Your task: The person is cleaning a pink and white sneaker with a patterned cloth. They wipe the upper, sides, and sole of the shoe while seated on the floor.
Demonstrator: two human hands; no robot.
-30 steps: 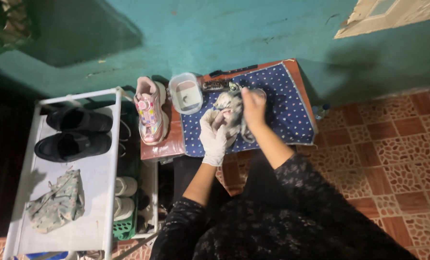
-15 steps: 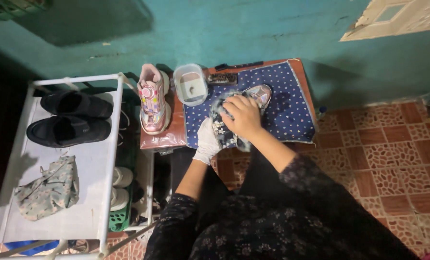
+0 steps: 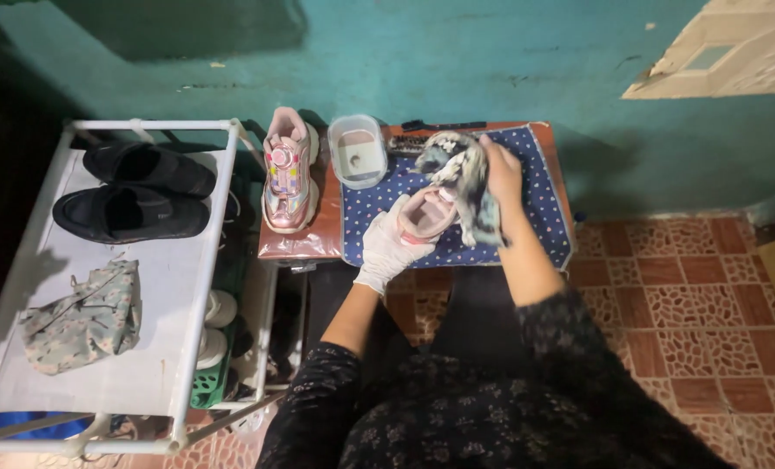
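My left hand (image 3: 389, 247), in a white glove, grips a small pink shoe (image 3: 428, 213) by its heel end over a blue dotted cloth (image 3: 539, 204) on a low table. My bare right hand (image 3: 501, 169) presses a stained grey-white rag (image 3: 462, 178) against the shoe's far end. The matching pink shoe (image 3: 288, 169) stands upright on the table's left part, beside a clear plastic tub (image 3: 358, 150).
A dark brush (image 3: 439, 126) lies at the table's back edge. To the left stands a white shoe rack (image 3: 157, 260) with a pair of black shoes (image 3: 140, 191) and a crumpled patterned cloth (image 3: 83, 317). A teal wall is behind; patterned floor tiles (image 3: 691, 313) at the right.
My right hand has lifted off the shoe's top and now holds the rag at its far end. The shoe's pink inside shows now. My left hand has stayed on the heel.
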